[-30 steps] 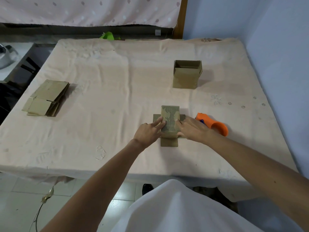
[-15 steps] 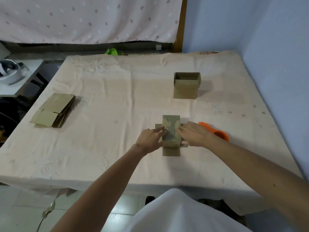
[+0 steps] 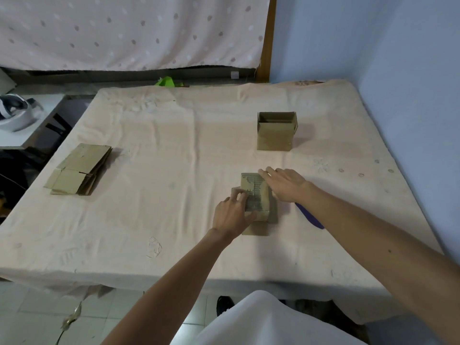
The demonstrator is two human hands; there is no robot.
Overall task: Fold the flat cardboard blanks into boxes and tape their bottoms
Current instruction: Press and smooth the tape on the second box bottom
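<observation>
Cardboard box (image 3: 257, 196) (flaps folded) is gripped by the curled left hand (image 3: 231, 215); right of that grip, the right hand (image 3: 283, 184) lies flat.

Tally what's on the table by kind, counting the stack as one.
Upright open box: 1
Box in progress: 1
Stack of flat blanks: 1
Blue tool, mostly hidden: 1
Total: 4

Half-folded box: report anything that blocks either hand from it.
Nothing visible does. The left hand holds the half-folded box at its left side, and the right hand rests with straight fingers along its right top edge.
</observation>
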